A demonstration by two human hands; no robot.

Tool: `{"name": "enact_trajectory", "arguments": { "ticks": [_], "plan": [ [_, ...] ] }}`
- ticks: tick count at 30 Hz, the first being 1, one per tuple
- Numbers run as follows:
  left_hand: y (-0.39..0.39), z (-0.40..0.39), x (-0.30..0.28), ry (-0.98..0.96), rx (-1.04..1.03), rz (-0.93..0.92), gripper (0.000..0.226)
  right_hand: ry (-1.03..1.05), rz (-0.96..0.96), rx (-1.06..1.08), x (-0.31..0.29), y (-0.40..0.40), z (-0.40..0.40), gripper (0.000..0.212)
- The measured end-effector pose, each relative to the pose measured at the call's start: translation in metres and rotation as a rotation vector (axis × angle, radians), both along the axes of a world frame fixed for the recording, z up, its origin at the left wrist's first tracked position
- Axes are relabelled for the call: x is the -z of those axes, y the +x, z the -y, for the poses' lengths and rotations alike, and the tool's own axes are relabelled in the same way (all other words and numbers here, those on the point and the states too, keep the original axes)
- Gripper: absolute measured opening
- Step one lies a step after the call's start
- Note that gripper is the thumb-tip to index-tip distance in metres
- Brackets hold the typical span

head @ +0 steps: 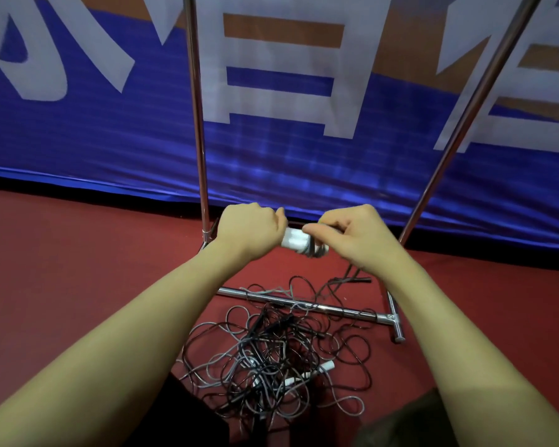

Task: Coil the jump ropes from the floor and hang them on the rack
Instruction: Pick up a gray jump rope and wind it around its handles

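Both hands are raised in front of me above the floor. My left hand (250, 229) grips one end of a pair of white jump-rope handles (292, 241) held side by side. My right hand (352, 235) pinches the other end, where dark cord is wound around the handles. Below, a tangled pile of black and grey jump ropes (271, 359) lies on the red floor, with white handles (325, 367) showing in it. The metal rack's uprights (197, 108) rise behind my hands; its base bar (320, 306) lies across the far edge of the pile.
A blue, white and orange banner (110, 133) hangs right behind the rack. Red floor (62, 269) stretches to the left and right of the pile. My dark-clothed knees (181, 414) sit at the bottom edge on either side of the ropes.
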State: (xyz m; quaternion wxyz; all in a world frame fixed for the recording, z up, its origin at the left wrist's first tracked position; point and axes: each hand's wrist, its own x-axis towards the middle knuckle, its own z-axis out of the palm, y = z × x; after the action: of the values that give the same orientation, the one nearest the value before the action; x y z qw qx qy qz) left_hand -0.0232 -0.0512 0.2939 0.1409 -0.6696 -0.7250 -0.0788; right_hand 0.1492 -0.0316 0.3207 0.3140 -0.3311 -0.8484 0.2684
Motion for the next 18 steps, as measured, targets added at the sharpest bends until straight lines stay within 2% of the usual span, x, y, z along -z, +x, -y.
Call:
{"name": "enact_trajectory", "arguments": {
  "ticks": [6, 9, 12, 16, 18],
  "plan": [
    [0.001, 0.006, -0.006, 0.057, 0.210, -0.012, 0.057, -0.171, -0.144, 0.065, 0.004, 0.005, -0.010, 0.030],
    [-0.001, 0.009, -0.008, 0.186, 0.369, -0.030, 0.059, -0.276, -0.246, 0.070, 0.004, 0.006, -0.010, 0.027],
    [-0.004, 0.010, -0.011, 0.323, 0.438, 0.013, 0.054, -0.355, -0.324, 0.071, 0.005, 0.009, -0.013, 0.027],
    [0.001, 0.015, -0.016, 0.414, 0.526, 0.190, 0.050, -0.420, -0.455, 0.048, 0.004, 0.007, -0.013, 0.035],
    [0.006, 0.022, -0.024, 0.363, 0.466, 0.345, 0.046, -0.421, -0.518, 0.064, 0.004, 0.005, -0.014, 0.037]
  ]
}}
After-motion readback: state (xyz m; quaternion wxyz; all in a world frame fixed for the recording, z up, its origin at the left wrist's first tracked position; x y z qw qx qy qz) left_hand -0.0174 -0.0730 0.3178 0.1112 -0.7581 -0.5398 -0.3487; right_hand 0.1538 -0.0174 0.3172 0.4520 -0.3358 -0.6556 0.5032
